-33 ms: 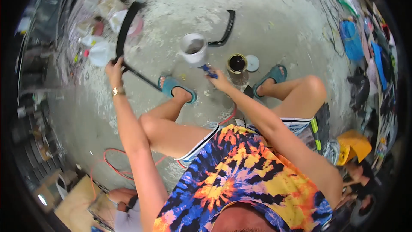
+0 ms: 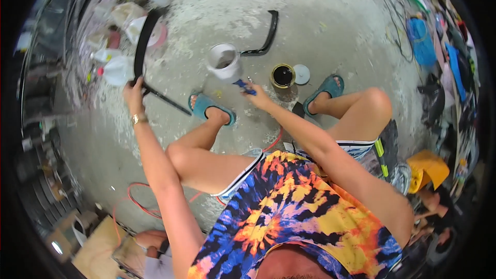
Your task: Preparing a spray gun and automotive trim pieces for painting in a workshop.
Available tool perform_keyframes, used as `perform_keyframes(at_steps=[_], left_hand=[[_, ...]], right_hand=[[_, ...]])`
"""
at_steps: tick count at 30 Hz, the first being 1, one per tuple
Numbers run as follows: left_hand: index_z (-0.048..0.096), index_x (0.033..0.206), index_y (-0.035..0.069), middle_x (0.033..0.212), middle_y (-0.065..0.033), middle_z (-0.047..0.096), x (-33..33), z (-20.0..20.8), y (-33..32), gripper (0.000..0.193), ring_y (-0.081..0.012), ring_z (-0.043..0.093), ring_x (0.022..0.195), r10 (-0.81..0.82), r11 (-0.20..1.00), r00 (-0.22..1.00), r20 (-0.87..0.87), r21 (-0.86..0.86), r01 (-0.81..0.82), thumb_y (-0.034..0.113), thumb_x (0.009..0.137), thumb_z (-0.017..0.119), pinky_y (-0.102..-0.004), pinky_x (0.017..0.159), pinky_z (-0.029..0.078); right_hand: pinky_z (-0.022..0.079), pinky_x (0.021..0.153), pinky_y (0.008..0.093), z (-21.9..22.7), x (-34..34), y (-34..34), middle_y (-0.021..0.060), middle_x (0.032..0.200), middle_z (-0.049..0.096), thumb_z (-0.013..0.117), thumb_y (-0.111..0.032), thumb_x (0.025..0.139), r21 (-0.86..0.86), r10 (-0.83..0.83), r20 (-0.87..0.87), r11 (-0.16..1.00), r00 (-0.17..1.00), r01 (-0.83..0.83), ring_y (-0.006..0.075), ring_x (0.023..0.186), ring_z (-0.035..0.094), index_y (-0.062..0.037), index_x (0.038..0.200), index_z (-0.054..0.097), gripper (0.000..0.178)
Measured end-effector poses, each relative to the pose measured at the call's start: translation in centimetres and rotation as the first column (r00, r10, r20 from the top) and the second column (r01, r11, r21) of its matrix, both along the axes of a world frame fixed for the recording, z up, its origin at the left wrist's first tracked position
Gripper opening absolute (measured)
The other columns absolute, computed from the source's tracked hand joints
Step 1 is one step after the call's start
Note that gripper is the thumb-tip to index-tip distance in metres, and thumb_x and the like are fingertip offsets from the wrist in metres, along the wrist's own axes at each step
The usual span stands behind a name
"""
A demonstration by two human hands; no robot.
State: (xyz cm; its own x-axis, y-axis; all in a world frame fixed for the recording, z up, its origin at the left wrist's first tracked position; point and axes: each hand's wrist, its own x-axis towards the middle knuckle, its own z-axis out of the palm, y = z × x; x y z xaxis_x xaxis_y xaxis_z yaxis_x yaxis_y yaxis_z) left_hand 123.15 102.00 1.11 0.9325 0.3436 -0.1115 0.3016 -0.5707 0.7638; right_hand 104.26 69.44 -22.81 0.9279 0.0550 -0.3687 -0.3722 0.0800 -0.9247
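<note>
My left hand is closed on a bent black trim strip at its corner. One wide arm reaches up, and a thinner arm slants toward my left foot. My right hand grips a blue-handled tool. The tool's far end meets a white open-topped cup; its exact kind and join are not clear. Right of the cup, an open tin of dark liquid stands on the floor with a pale round lid beside it. Another bent black strip lies farther off.
Clear plastic jugs and bags lie at the left. A red hose loops across the floor. Along the right edge stand a blue container and piled clutter. A yellow bucket is near my right side; other people show at the lower edges.
My right hand, the blue-handled tool and the white cup have moved slightly left together. The left hand and its strip have shifted a little left and down. The view has shifted slightly.
</note>
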Motion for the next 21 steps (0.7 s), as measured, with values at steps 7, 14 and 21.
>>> perform_keyframes(at_steps=[7, 14, 21], left_hand=[[0.062, 0.089, -0.003, 0.082, -0.0057, 0.062, -3.0, 1.2, 0.9, 0.024, -0.0124, 0.056, 0.07, 0.019, 1.0, 1.0, 0.023, 0.019, -0.02, 0.018, 0.08, 0.071, -0.0273, 0.05, 0.049], [0.062, 0.088, 0.0, 0.082, -0.0032, 0.061, -2.3, 0.8, -0.6, 0.022, -0.0087, 0.054, 0.07, 0.087, 0.993, 0.996, 0.03, 0.077, -0.089, 0.018, 0.082, 0.072, -0.0237, 0.049, 0.046], [0.063, 0.089, -0.001, 0.081, -0.0038, 0.061, -1.7, 0.3, -2.6, 0.022, -0.0083, 0.053, 0.067, 0.018, 0.994, 0.999, 0.047, 0.109, -0.023, 0.018, 0.082, 0.072, -0.0224, 0.048, 0.046]], right_hand=[[0.044, 0.087, 0.041, -5.4, 2.7, 4.8, 0.0154, 0.103, 0.058, 0.072, -0.023, 0.077, -0.253, 0.088, 0.038, 0.965, 0.995, -0.075, 0.0337, 0.1, 0.056, -0.0118, 0.124, 0.057, 0.051], [0.045, 0.083, 0.0397, -9.8, 4.9, 6.5, 0.0146, 0.1, 0.058, 0.075, -0.025, 0.075, -0.102, 0.182, -0.084, 0.977, 0.98, -0.19, 0.0328, 0.096, 0.058, -0.0141, 0.124, 0.059, 0.053], [0.05, 0.07, 0.0333, -13.1, 4.2, 5.8, 0.0102, 0.095, 0.062, 0.078, -0.019, 0.072, -0.174, 0.155, -0.111, 0.969, 0.982, -0.173, 0.0198, 0.077, 0.061, -0.0102, 0.116, 0.062, 0.049]])
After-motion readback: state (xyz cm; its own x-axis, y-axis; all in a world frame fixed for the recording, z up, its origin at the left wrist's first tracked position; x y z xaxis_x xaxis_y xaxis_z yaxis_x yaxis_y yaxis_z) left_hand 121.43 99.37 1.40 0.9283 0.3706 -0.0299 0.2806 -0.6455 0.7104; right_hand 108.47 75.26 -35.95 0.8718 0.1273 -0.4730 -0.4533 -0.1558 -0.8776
